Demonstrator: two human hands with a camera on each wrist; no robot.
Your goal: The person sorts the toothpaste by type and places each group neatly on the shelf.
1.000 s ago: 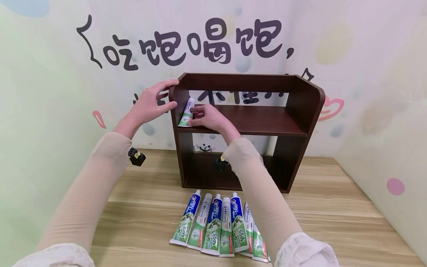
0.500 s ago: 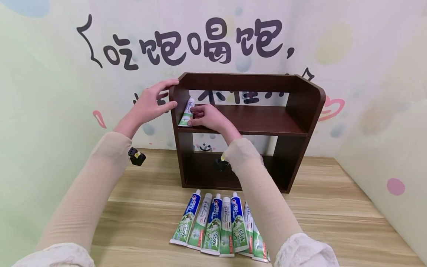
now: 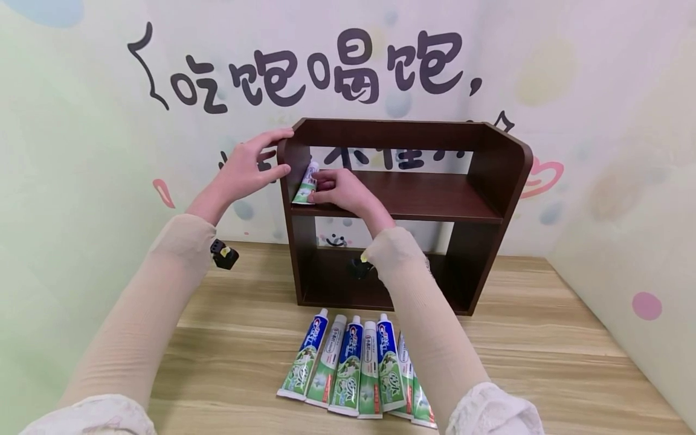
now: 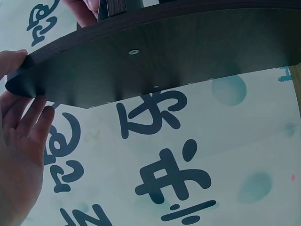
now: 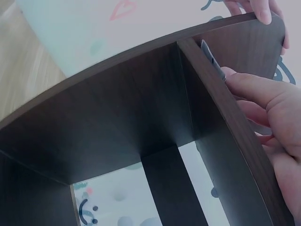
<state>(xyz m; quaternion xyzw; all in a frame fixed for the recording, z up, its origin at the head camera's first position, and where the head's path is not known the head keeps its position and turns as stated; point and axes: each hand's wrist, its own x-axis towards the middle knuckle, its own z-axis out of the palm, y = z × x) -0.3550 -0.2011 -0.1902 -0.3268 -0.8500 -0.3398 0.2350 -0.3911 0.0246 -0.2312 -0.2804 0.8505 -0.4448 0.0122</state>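
In the head view, a small dark brown wooden shelf (image 3: 402,214) stands on the table. My left hand (image 3: 247,169) grips the upper front corner of its left side panel (image 4: 141,52), as the left wrist view also shows. On the upper board, at the far left, a white and green toothpaste tube (image 3: 306,186) stands with its cap up, leaning slightly beside that panel. My right hand (image 3: 345,192) pinches this tube from the right. Only the tube's flat end (image 5: 211,59) shows in the right wrist view, past the board edge.
Several toothpaste tubes (image 3: 348,365), blue-green and white-green, lie side by side on the wooden table (image 3: 234,338) in front of the shelf. My right forearm covers those at the right. A wall with black lettering (image 3: 353,66) rises behind.
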